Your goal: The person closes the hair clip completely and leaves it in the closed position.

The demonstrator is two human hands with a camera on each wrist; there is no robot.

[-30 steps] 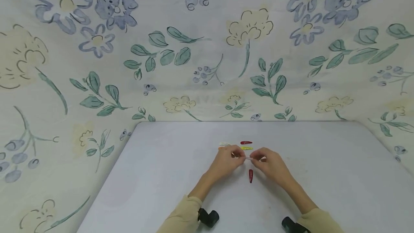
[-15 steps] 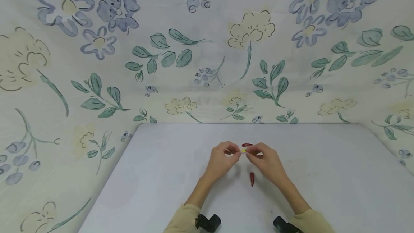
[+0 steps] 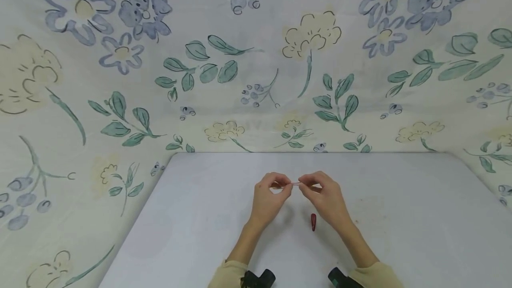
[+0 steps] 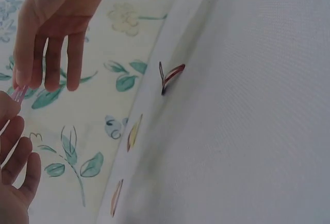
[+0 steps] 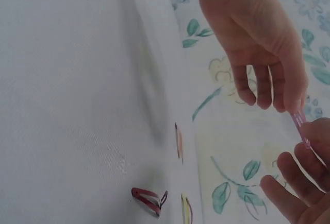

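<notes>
A small pink snap hair clip [image 3: 295, 184] is held up between the two hands. My left hand [image 3: 270, 197] pinches one end between thumb and finger; my right hand [image 3: 326, 194] pinches the other. The remaining fingers of both hands are apart from the clip, as the wrist views show. Nearer the person, a dark red hair clip [image 3: 314, 222] lies on the table; in the right wrist view this red clip [image 5: 147, 201] is sprung open. The left wrist view also shows a yellow hair clip [image 4: 134, 133] and an orange hair clip [image 4: 117, 198], hidden behind the hands in the head view.
The white table [image 3: 200, 208] extends to both sides of the hands. Behind it hangs a flower-patterned cloth [image 3: 256, 57]. Black wrist devices [image 3: 259, 278] sit at the cuffs of the light sleeves [image 3: 228, 274].
Both hands have moved away from the body and slightly left, keeping hold of the pink hair clip. They now hide the far clips from the head view. The near red clip stays on the table.
</notes>
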